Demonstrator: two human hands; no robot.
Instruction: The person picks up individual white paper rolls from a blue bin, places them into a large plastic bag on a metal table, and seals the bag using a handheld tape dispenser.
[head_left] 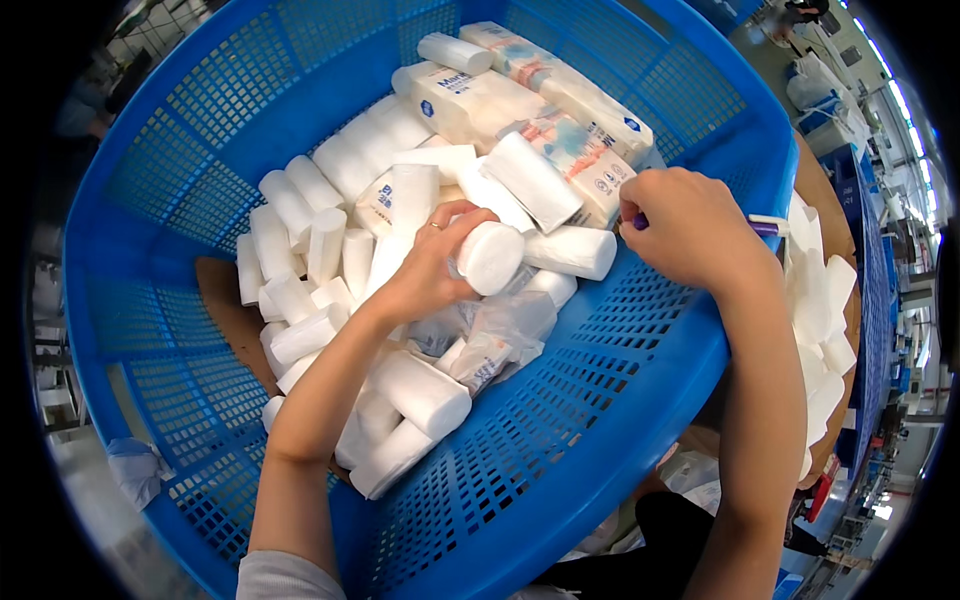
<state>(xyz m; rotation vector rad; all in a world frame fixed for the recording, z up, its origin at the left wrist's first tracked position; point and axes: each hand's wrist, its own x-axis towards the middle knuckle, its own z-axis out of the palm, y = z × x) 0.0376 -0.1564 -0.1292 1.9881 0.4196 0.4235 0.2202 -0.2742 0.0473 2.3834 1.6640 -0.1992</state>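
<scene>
White roll (492, 258) held over a heap of similar rolls inside a large blue plastic basket (690, 395), one round end facing outward. At far left, crumpled pale wrapping (138, 472) hangs at the basket's rim. Within the perforated walls, loose rolls (287, 208) lie and stand at various angles beside a piece of brown cardboard (232, 312). The left hand (434, 262) has its fingers wrapped around the white roll; just below lies a crumpled clear plastic bag (512, 322). Beyond them, printed packs (475, 102) rest near the far wall. The right hand (685, 225), curled into a fist, grips a purple stick-like tool (764, 229) whose white end projects past the rim. At far right, further white pieces (815, 290) lie outside the basket.
</scene>
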